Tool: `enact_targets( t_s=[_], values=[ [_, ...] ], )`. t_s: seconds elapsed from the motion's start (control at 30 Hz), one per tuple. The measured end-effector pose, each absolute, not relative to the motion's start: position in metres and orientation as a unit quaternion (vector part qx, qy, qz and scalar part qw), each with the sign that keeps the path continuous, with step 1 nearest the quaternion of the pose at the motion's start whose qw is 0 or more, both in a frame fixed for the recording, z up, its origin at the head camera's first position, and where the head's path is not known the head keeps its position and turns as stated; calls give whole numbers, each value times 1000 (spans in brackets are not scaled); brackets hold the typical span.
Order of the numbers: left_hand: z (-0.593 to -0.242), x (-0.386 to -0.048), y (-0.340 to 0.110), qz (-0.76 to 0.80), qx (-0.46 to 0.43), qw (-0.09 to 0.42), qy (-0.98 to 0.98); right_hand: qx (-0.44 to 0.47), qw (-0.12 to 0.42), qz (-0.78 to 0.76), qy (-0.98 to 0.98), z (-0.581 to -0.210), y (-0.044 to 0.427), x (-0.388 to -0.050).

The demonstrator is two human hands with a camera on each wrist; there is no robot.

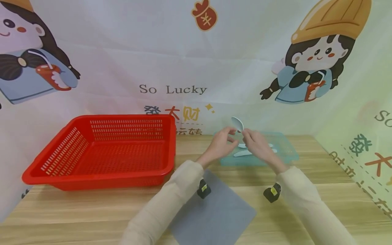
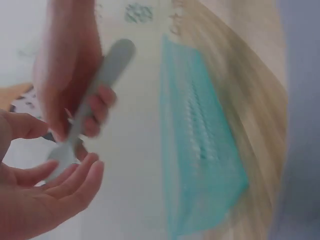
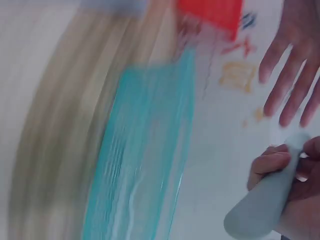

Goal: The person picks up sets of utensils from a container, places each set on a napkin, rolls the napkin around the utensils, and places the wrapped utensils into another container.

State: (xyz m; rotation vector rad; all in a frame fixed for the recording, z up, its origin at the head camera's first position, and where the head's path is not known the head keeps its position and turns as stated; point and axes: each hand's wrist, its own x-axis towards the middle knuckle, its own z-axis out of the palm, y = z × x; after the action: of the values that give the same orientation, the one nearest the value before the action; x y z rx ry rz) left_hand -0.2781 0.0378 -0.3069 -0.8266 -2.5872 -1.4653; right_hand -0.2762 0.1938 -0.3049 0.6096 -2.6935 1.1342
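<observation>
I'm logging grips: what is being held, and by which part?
The right hand holds a spoon by its handle, near the bowl; the left hand holds nothing.

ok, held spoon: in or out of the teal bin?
Out. The right hand grips the spoon up clear of the teal bin, as both wrist views show.

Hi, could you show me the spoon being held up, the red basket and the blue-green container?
Spoon [image 1: 237, 123]: head view, on its bowl.
Red basket [image 1: 125, 154]: head view, on its bare floor.
Blue-green container [image 1: 245, 161]: head view, on its near wall.
</observation>
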Motion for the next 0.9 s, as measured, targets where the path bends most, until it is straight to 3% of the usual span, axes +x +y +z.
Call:
enact_targets(
  t_s=[0.13,0.27,0.47,0.63,0.9],
  values=[
    [-304,-260,28,-477,-275,7,-835,186,-4,472,-862,-306,179,-258],
    [-310,-243,18,-464,-287,4,-838,168,-38,495,-852,-315,166,-243],
    [-326,-227,1,-459,-291,10,-839,155,-45,510,-845,-329,144,-225],
    [-337,-219,-14,-452,-284,-15,-846,155,-32,495,-854,-340,128,-215],
    [-354,-212,-27,-417,-265,1,-869,190,-31,467,-863,-349,107,-205]
  ],
)
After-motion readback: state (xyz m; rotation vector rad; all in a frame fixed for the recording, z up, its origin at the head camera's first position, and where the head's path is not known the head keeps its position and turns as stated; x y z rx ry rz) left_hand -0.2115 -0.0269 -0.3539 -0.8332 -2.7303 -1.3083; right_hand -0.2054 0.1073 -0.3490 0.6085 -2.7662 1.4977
